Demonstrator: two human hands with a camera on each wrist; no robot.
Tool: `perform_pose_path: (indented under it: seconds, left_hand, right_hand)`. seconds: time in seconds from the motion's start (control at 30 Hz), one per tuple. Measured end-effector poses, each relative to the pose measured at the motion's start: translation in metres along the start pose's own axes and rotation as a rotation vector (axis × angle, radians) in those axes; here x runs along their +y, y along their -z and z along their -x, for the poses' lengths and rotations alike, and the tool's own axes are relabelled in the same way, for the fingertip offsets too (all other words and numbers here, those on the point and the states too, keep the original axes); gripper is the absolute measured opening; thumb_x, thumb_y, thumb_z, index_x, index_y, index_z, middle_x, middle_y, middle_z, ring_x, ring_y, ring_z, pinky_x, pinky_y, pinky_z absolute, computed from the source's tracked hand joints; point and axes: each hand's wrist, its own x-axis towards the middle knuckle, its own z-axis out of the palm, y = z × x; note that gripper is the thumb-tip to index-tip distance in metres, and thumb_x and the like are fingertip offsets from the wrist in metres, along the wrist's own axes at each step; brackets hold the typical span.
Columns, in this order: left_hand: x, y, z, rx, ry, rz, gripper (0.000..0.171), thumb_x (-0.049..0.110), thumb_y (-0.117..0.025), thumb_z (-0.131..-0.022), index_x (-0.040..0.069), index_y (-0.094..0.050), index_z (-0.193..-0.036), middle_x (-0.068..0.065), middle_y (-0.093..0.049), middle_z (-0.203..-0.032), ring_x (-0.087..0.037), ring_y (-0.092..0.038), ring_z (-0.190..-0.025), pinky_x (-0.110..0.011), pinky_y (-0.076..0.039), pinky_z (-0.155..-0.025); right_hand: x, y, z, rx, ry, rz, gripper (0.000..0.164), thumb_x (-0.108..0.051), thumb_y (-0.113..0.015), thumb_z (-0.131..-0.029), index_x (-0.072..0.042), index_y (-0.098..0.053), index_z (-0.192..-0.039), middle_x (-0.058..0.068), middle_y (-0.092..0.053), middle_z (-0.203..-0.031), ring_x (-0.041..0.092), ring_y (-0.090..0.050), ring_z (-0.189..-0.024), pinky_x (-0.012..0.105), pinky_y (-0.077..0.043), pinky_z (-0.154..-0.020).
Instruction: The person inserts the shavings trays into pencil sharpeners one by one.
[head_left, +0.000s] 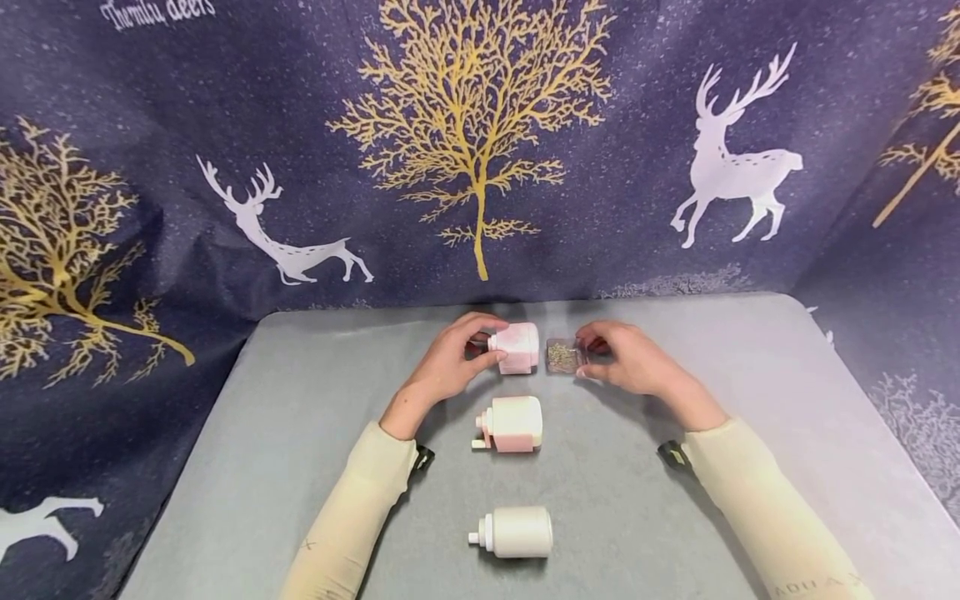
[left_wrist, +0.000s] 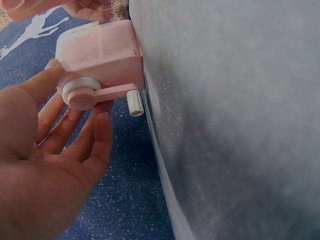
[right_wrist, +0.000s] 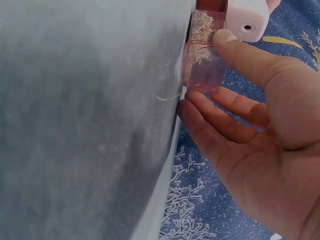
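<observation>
At the table's far side, my left hand (head_left: 456,357) grips a pink crank pencil sharpener (head_left: 517,350) between thumb and fingers. Its crank arm (left_wrist: 116,92) and white knob face the left wrist camera. My right hand (head_left: 628,358) pinches a clear pinkish shavings drawer (right_wrist: 205,75) by its outer end. Pale shavings (right_wrist: 202,24) fill part of this drawer. It lies just right of the sharpener, out of the body. The sharpener's pencil hole (right_wrist: 247,27) shows in the right wrist view.
Nearer to me, a cream-and-pink crank sharpener (head_left: 516,425) lies on the grey table (head_left: 637,517). An off-white sharpener (head_left: 521,533) lies closer still. A thin curl of shaving (right_wrist: 169,97) is on the tabletop. A dark blue deer-print cloth (head_left: 570,250) hangs behind the table.
</observation>
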Motion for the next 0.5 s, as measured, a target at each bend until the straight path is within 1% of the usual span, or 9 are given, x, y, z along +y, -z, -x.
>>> perform_pose_path:
  seconds: [0.27, 0.5]
  left_hand:
    - [0.0007, 0.0016, 0.0005, -0.003, 0.006, 0.006, 0.042, 0.029, -0.070, -0.091, 0.022, -0.060, -0.131, 0.013, -0.054, -0.127, -0.009, -0.057, -0.104, -0.034, -0.051, -0.088]
    - [0.0015, 0.0016, 0.0000, -0.007, 0.009, 0.011, 0.042, 0.028, -0.069, -0.091, 0.021, -0.060, -0.131, 0.013, -0.054, -0.127, -0.012, -0.058, -0.105, -0.033, -0.051, -0.088]
  right_hand:
    - [-0.0037, -0.0010, -0.0024, -0.013, 0.004, -0.020, 0.051, -0.021, -0.083, -0.075, 0.003, -0.062, -0.116, 0.011, -0.066, -0.103, 0.026, -0.063, -0.092, 0.046, -0.053, -0.085]
    - [-0.0038, -0.0040, -0.0032, -0.014, 0.000, -0.014, 0.053, -0.023, -0.084, -0.075, 0.002, -0.062, -0.116, 0.010, -0.066, -0.101, 0.025, -0.063, -0.091, 0.044, -0.054, -0.084]
